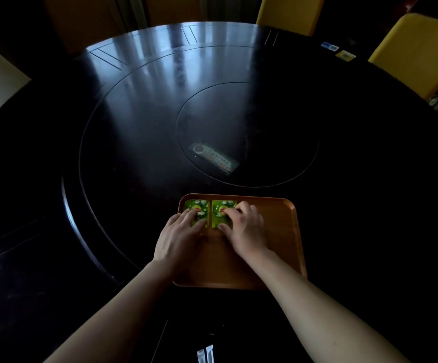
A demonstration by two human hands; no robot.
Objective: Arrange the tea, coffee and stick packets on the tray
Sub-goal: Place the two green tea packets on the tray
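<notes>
An orange-brown tray [283, 231] lies on the dark round table in front of me. Two green tea packets lie side by side in its far left corner. My left hand [180, 237] rests fingers-down on the left tea packet [199, 208]. My right hand [244, 229] presses the right tea packet [220, 209], thumb at its near edge and fingers over its right side. Both packets lie flat on the tray floor. Two pale stick packets [206, 354] lie at the bottom edge of the view, near me.
A remote control [214, 158] lies on the table's inner disc [249, 134] beyond the tray. Yellow chairs [419, 51] stand at the far right. Small cards [338, 51] lie at the far table rim. The scene is dim.
</notes>
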